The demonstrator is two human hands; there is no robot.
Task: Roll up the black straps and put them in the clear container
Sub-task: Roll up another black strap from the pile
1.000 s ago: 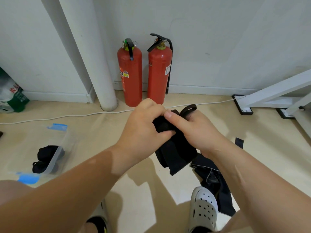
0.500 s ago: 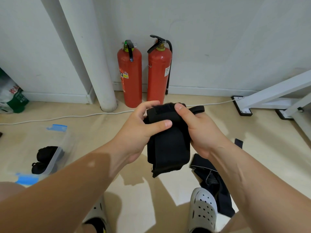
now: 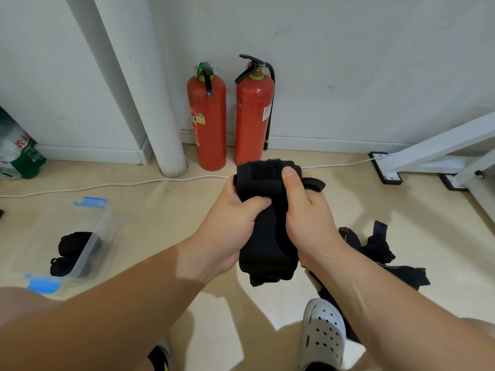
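Our left hand [image 3: 230,226] and right hand [image 3: 308,218] both clamp the wide black strap [image 3: 265,236] held up between them; we judge it only partly rolled. Rolled bundles [image 3: 71,243] already sit in the clear container [image 3: 107,220] on the floor [image 3: 166,223] at left, while loose straps [image 3: 380,249] at right await rolling.

Fingertips of left hand [image 3: 230,231] hidden behind black strap [image 3: 267,242]; green bag [image 3: 22,156] cut off left; extinguisher labels [image 3: 197,119] unreadable.
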